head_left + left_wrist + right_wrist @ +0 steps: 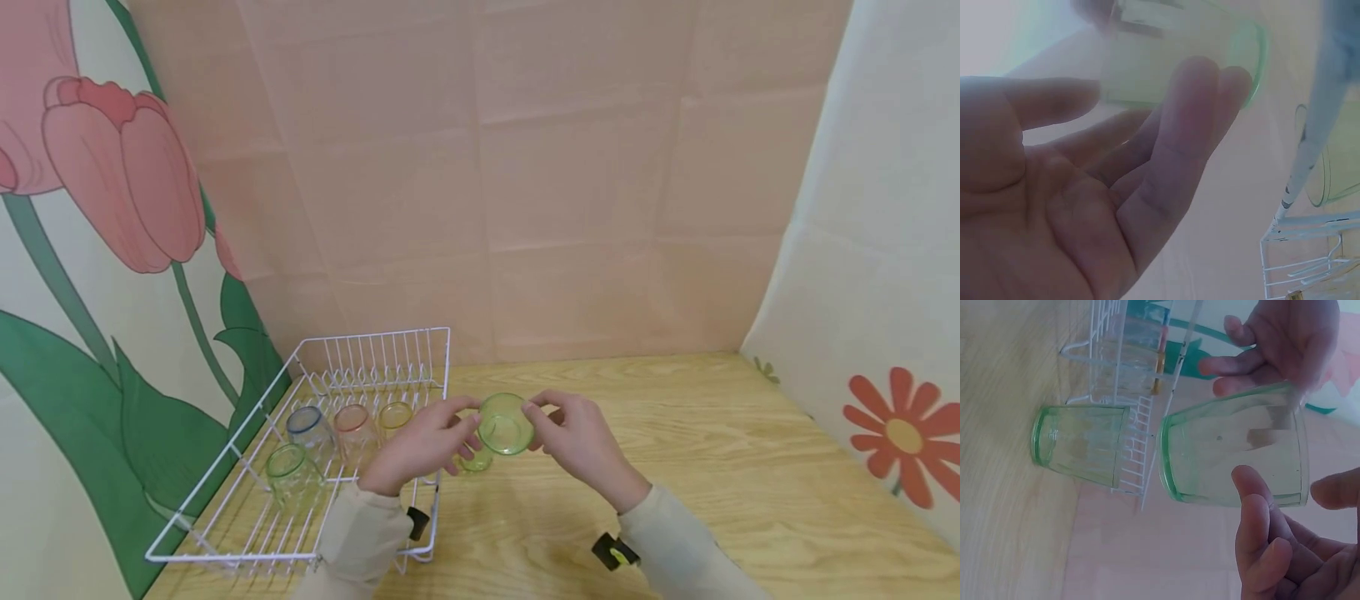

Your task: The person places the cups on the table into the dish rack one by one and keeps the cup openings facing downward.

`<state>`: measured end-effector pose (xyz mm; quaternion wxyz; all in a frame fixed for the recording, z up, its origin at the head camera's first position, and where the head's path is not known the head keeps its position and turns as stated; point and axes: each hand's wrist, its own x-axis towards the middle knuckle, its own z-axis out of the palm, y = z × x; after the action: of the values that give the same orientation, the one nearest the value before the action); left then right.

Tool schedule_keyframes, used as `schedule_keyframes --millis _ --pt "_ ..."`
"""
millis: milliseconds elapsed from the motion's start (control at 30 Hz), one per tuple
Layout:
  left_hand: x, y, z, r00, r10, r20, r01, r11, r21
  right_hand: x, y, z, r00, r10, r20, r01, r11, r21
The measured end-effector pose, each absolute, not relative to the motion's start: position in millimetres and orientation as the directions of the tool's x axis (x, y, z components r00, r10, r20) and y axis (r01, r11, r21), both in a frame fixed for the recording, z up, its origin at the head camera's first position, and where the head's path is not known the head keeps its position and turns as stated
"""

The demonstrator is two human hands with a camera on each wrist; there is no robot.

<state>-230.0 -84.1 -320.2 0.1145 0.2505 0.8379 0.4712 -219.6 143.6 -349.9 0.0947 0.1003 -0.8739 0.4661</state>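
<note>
A clear green drinking glass point(507, 423) is held up in front of me between both hands, mouth upward. My left hand point(431, 437) grips its left side, fingers along the wall as the left wrist view shows. My right hand point(583, 433) pinches the opposite side, with thumb near the rim and fingers against the wall point(1210, 453). Below and just behind it, a second green glass point(477, 461) stands upright on the table, partly covered in the head view but plain in the right wrist view point(1082, 442).
A white wire dish rack point(375, 335) stands at the left. In it are several glasses with their coloured ends up: blue point(306, 421), red point(352, 421), yellow point(395, 412) and green point(287, 462). The wooden table point(712, 475) extends right, with cloth-covered walls around it.
</note>
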Motion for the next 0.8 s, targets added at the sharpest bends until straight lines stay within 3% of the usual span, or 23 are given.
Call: schedule_keyframes --millis 533,800 --pt "-226.7 -85.7 -319.5 -0.835 0.549 0.037 0.347 0.473 0.810 -225.5 148.3 -348.8 -0.987 -0.032 0.155 -0.151 0.471 -0.869" --pt "-225.9 -86.1 -321.2 -0.822 0.567 0.043 0.372 0.479 0.795 -225.2 148.4 -350.9 -0.991 -0.021 0.130 -0.121 0.541 -0.832"
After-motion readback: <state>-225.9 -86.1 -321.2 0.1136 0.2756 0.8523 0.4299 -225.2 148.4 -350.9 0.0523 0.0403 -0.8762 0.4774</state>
